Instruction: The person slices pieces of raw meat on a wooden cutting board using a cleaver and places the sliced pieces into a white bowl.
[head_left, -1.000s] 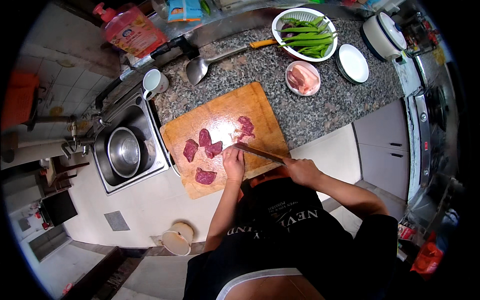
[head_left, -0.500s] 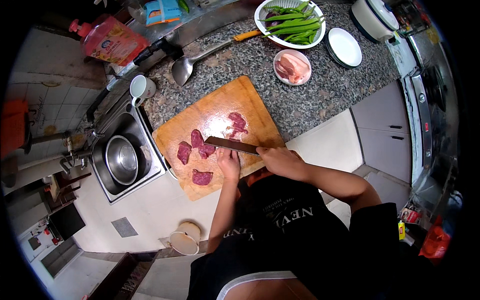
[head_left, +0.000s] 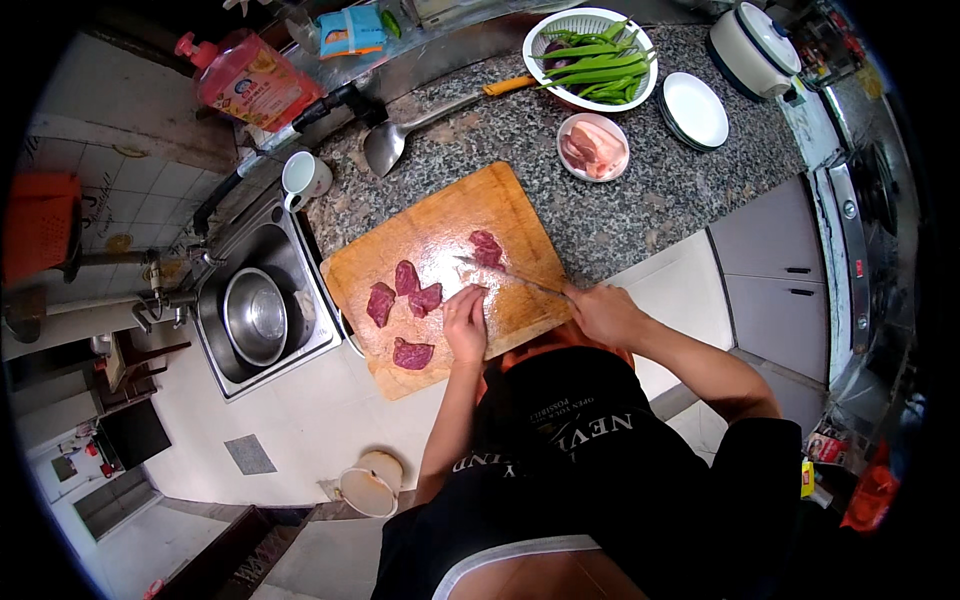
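In my right hand (head_left: pixel 606 314) is the handle of a kitchen knife (head_left: pixel 520 279), closed in my fingers. Its blade points left across the wooden cutting board (head_left: pixel 450 220) and is seen nearly edge-on. The blade runs along the near side of a piece of red meat (head_left: pixel 487 246). My left hand (head_left: pixel 464 322) rests on the board just below the blade, fingers stretched out; whether meat lies under the fingertips is hidden. Left of it lie several more pieces, among them a meat chunk (head_left: pixel 425 299) close by and another meat piece (head_left: pixel 413 353) nearer me.
A sink (head_left: pixel 215 345) with a metal bowl (head_left: pixel 255 316) is at the left, a white mug (head_left: pixel 305 178) at its corner. Beyond the board are a spatula (head_left: pixel 385 148), a plate of pale meat (head_left: pixel 595 148), a basket of green vegetables (head_left: pixel 533 52) and stacked white dishes (head_left: pixel 695 110).
The knife has turned from broad side to edge-on, its tip now beside the far meat piece. My right hand has shifted right with it. The whole view has moved slightly.
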